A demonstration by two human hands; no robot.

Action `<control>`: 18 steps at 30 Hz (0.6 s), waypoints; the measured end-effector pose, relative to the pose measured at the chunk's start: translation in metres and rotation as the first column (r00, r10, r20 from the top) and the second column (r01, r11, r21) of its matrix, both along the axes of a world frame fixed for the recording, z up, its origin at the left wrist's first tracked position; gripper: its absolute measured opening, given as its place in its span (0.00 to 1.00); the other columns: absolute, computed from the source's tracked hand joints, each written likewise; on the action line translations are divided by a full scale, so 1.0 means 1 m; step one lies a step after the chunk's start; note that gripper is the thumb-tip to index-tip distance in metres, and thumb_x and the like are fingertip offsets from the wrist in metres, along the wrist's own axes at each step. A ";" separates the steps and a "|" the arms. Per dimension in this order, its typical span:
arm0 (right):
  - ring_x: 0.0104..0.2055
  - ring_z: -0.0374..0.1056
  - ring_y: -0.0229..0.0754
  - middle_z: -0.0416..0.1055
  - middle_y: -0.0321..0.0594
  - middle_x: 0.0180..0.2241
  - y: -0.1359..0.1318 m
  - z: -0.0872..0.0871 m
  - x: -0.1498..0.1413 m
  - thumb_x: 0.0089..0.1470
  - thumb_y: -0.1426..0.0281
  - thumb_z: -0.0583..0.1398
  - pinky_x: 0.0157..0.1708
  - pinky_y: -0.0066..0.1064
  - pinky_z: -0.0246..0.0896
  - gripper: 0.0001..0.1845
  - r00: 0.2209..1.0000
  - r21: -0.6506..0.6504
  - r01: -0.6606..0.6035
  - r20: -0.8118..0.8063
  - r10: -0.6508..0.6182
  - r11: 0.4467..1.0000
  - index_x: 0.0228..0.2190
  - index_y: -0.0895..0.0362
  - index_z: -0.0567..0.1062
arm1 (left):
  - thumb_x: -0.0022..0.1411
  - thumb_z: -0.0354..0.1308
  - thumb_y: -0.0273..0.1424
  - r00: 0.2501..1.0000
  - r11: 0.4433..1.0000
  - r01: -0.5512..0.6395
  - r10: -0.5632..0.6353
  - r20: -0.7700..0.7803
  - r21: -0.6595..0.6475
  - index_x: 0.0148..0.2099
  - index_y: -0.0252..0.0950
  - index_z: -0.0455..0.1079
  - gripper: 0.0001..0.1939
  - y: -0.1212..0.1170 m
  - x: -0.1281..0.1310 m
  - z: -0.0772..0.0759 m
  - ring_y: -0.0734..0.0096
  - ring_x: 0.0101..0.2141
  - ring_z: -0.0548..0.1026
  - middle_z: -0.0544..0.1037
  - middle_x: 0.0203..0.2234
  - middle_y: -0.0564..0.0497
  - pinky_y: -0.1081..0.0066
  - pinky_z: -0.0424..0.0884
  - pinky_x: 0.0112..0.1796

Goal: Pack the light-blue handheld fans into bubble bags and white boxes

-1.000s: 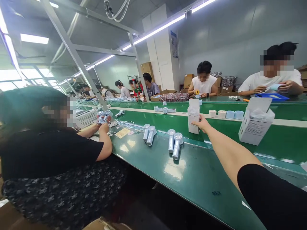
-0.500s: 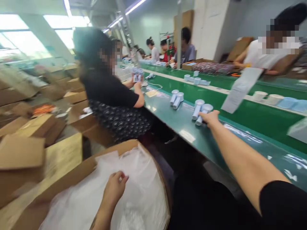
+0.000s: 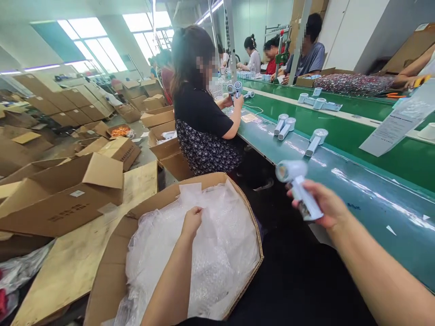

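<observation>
In the head view my right hand point(image 3: 324, 201) is closed around the handle of a pale blue handheld device point(image 3: 302, 190) shaped like a small hair dryer, round head up. It is held in the air beside the table edge, slightly blurred. My left hand point(image 3: 192, 222) is over an open carton point(image 3: 112, 267), its fingers pinched on a thin clear plastic bag point(image 3: 208, 226). More clear bags point(image 3: 163, 253) fill the carton. On the green table another such device point(image 3: 316, 141) lies alone, and a pair point(image 3: 284, 127) lies farther along.
A co-worker point(image 3: 204, 108) sits ahead at the table point(image 3: 360, 199), holding similar devices. A printed sheet point(image 3: 390, 127) hangs at the right. Open cartons point(image 3: 68, 199) and a wooden board point(image 3: 78, 258) are at the left. Several people work farther back.
My right hand has lifted one device off the table and brought it nearer. My left hand now pinches a bag in the carton. The view has turned right to left.
</observation>
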State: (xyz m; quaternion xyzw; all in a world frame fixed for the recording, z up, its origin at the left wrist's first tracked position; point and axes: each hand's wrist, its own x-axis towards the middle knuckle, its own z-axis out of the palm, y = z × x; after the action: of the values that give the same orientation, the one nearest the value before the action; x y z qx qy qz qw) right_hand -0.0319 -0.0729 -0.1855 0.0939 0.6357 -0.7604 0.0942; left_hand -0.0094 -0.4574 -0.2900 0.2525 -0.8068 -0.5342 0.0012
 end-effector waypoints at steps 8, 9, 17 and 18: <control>0.27 0.73 0.44 0.73 0.42 0.30 -0.124 -0.076 0.061 0.41 0.78 0.61 0.21 0.30 0.67 0.47 0.547 -0.502 -0.594 0.321 0.773 0.629 0.60 0.61 0.45 | 0.37 0.62 0.34 0.988 0.987 0.152 -0.149 0.049 -0.054 0.19 0.36 0.67 0.08 0.041 -0.011 -0.028 0.69 0.23 0.68 0.68 0.13 0.55 0.71 0.61 0.28; 0.25 0.72 0.43 0.73 0.43 0.29 -0.130 -0.082 0.057 0.43 0.78 0.58 0.19 0.29 0.67 0.40 0.559 -0.527 -0.538 0.361 0.747 0.657 0.58 0.63 0.51 | 0.38 0.63 0.34 0.989 0.989 0.144 -0.143 0.034 -0.045 0.21 0.35 0.68 0.09 0.045 -0.006 -0.029 0.67 0.25 0.70 0.70 0.15 0.54 0.70 0.63 0.29; 0.26 0.71 0.37 0.72 0.46 0.28 -0.131 -0.093 0.039 0.56 0.70 0.51 0.18 0.23 0.66 0.13 0.635 -0.631 -0.179 0.511 0.579 0.755 0.40 0.64 0.67 | 0.47 0.59 0.48 0.988 0.990 0.032 -0.011 -0.153 0.134 0.43 0.34 0.68 0.26 0.080 0.079 -0.023 0.65 0.38 0.72 0.75 0.38 0.45 0.69 0.67 0.34; 0.25 0.71 0.37 0.72 0.46 0.27 -0.131 -0.092 0.040 0.56 0.70 0.51 0.18 0.22 0.65 0.12 0.631 -0.651 -0.157 0.513 0.583 0.743 0.40 0.64 0.67 | 0.44 0.62 0.46 0.988 0.974 0.070 -0.037 -0.151 0.216 0.43 0.34 0.69 0.27 0.086 0.084 -0.024 0.65 0.36 0.72 0.76 0.37 0.45 0.70 0.67 0.33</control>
State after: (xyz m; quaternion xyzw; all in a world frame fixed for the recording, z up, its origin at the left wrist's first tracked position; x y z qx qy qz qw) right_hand 0.0080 -0.2043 -0.2777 0.1988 0.3118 -0.7780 0.5080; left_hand 0.0745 -0.3716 -0.3137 0.1894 -0.7468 -0.6372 0.0178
